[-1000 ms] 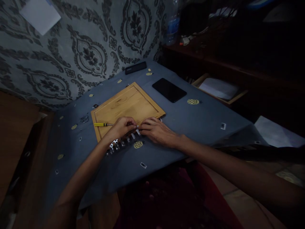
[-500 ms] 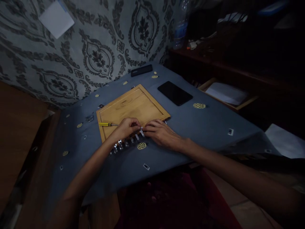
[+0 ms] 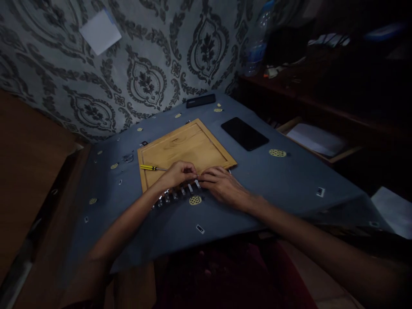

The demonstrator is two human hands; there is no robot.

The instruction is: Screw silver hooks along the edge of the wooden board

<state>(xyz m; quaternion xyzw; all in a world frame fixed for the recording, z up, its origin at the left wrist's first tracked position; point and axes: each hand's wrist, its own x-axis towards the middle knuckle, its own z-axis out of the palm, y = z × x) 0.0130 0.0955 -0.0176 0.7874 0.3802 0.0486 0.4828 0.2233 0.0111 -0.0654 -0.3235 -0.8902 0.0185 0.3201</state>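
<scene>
Metal strips (image 3: 190, 189) jut in a row from the edge of the wooden board (image 3: 193, 146) nearest me, running from its seven o'clock round to six. At the six o'clock end of that row, my left hand (image 3: 180, 173) has thumb and fingertips drawn close together; whether they pinch a strip I cannot tell. My right hand (image 3: 222, 185) comes in from five o'clock, fingers bent and side by side, their tips just beside my left ones; their grip is hidden too. A yellow-handled screwdriver (image 3: 149, 168) lies on the board toward eight o'clock, and a black phone (image 3: 244, 134) rests on the blue cloth (image 3: 273, 189) past two.
</scene>
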